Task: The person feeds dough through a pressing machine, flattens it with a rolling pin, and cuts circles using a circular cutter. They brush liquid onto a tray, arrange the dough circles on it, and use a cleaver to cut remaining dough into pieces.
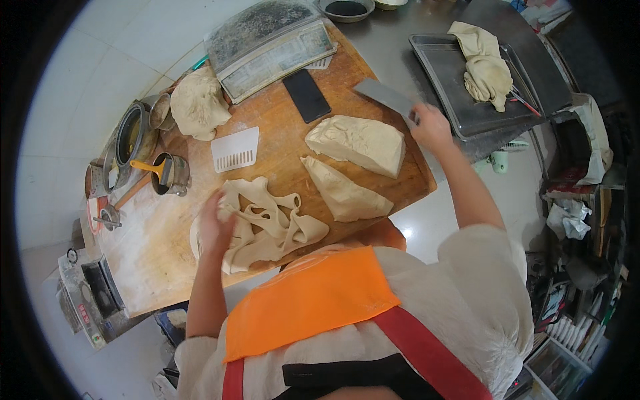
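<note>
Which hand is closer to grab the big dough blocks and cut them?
The right hand, probably. It grips the cleaver right beside the upper dough block, with the lower dough block just below it. The left hand rests on the dough strips, farther from both blocks.

dough strips (pixel 267 223): pale, tangled, on board | cleaver (pixel 387 98): flat steel blade, raised beside dough block (pixel 357 143)
</note>
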{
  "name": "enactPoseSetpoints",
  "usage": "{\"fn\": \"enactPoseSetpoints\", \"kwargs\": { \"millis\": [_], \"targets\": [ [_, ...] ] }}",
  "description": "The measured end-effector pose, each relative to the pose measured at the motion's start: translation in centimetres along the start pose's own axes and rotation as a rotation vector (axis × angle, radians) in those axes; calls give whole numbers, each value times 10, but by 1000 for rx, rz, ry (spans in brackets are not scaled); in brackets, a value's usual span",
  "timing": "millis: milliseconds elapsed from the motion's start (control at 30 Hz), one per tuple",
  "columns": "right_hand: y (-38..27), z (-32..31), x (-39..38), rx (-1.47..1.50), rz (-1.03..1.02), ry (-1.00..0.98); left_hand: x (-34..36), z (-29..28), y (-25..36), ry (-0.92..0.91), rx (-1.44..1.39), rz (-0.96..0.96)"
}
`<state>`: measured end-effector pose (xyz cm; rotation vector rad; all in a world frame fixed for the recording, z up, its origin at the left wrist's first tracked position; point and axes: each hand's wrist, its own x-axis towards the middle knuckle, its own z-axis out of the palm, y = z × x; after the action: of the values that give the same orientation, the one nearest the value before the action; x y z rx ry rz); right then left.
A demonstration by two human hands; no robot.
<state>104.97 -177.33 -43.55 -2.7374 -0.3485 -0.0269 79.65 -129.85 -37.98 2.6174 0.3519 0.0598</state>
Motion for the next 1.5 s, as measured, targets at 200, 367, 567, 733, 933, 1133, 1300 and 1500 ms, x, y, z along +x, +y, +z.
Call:
{"fn": "enactPoseSetpoints", "kwargs": {
  "millis": [200,367,567,733,933,1133,1300,1500],
  "targets": [
    [-63,-42,-166,275,220,-13,25,96,147,-200,-13,663],
    [-122,-40,-231,312,319,-272,23,127,130,-67,-159,762],
    [-142,3,-210,304,309,-327,23,123,123,-44,-153,797],
    [-142,34,-171,262,182,-311,21,127,108,-11,-187,803],
    [-143,17,-234,95,315,-460,12,119,104,-15,-162,680],
    [-136,62,-180,73,147,-395,20,116,95,-46,-89,636],
    [-144,61,-153,250,369,-517,-5,8,55,303,-339,652],
    [-159,47,-156,209,224,-445,-84,-13,-50,142,66,394]
  ]
}}
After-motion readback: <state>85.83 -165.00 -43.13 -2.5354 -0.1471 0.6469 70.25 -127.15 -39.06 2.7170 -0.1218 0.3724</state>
